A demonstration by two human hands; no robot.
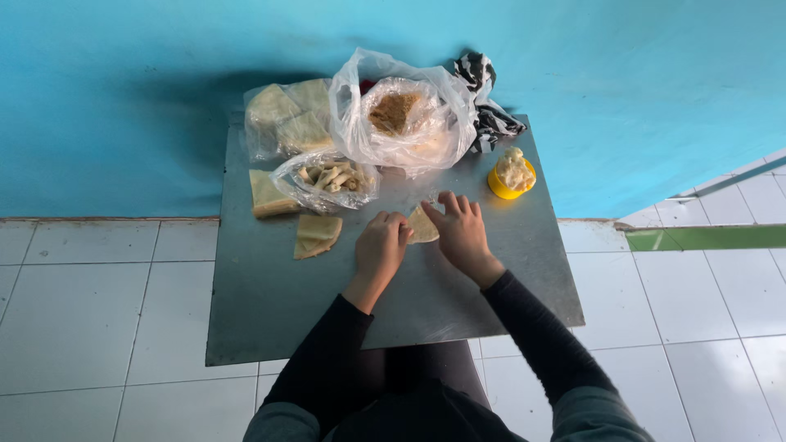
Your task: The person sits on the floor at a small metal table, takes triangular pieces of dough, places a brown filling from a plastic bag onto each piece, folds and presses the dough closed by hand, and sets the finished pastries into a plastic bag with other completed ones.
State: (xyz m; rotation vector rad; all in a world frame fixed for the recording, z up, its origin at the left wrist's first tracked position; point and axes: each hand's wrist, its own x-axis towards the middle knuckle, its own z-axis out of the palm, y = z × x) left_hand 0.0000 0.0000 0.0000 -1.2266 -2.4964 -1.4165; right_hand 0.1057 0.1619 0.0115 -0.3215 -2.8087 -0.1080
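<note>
Left hand and right hand each have a pinching grip on the thin wrapper over the counter; uneven pull could tear it.

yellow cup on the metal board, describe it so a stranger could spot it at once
Find the grey metal board by the blue wall. Near its far right corner stands a small round yellow plastic cup heaped with pale paste. It is the only bright yellow thing there.
</note>
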